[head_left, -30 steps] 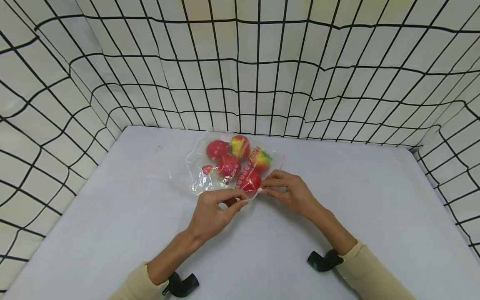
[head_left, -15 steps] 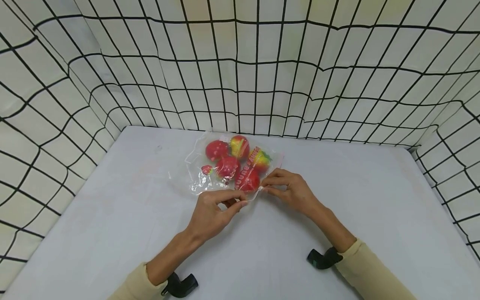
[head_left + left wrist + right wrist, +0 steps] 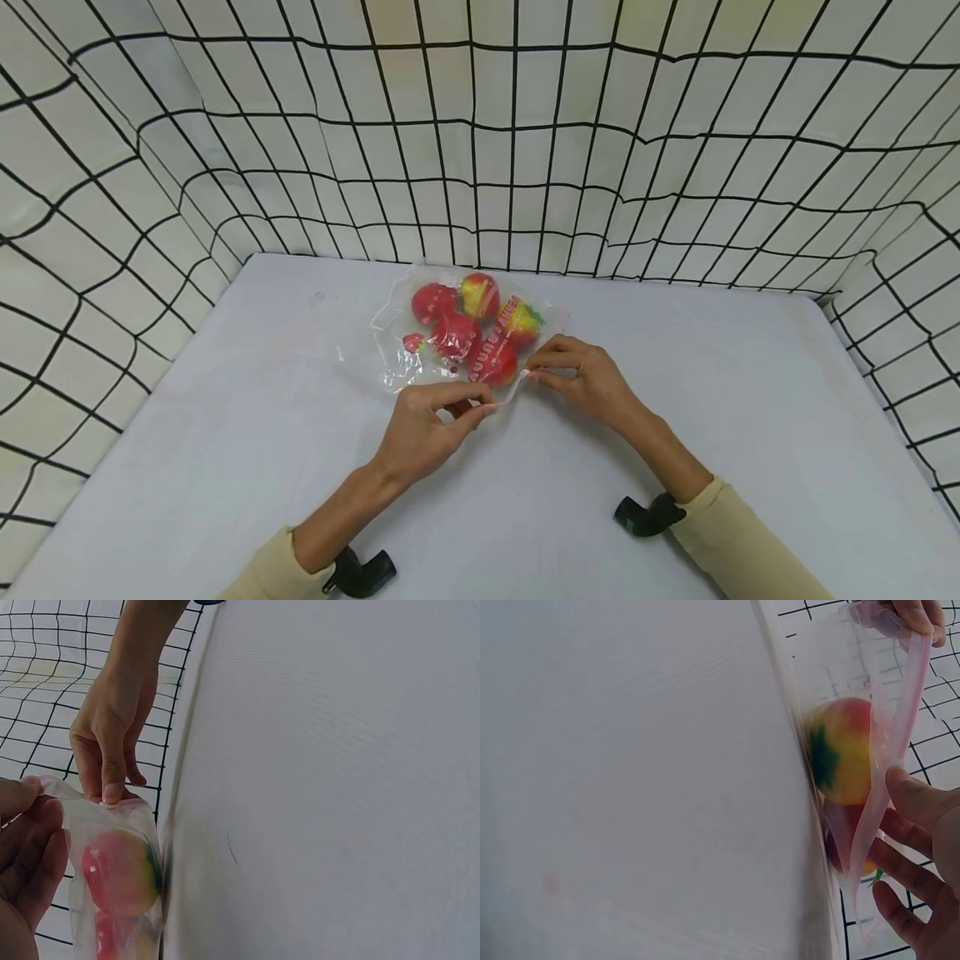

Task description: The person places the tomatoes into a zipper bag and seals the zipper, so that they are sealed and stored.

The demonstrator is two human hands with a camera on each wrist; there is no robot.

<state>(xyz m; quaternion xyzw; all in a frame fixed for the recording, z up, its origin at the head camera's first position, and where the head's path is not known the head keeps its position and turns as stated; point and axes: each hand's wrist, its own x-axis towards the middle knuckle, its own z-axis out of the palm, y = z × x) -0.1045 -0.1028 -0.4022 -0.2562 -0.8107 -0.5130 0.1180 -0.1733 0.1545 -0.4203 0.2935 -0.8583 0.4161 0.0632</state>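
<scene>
A clear plastic zip bag [image 3: 386, 354] with red lettering lies on the table, several red and yellow toy fruits [image 3: 435, 302] inside it. My left hand [image 3: 423, 425] pinches the near edge of its mouth between thumb and forefinger. To the right along that edge, my right hand [image 3: 588, 383] pinches a small white slider [image 3: 107, 803] with thumb and index finger. In the right wrist view, the pink zip strip [image 3: 913, 697] runs between both hands, and a fruit with a green star-shaped leaf [image 3: 825, 757] shows through the plastic.
The white table [image 3: 300, 467] reaches back to a black grid net [image 3: 517, 125] over pale walls, which also rises at both sides. Dark wrist devices [image 3: 363, 573] sit at the cuffs of the beige sleeves [image 3: 742, 533].
My right hand has slid slightly right and away along the bag's edge with the slider, widening the gap between the hands. The left hand stays nearly still.
</scene>
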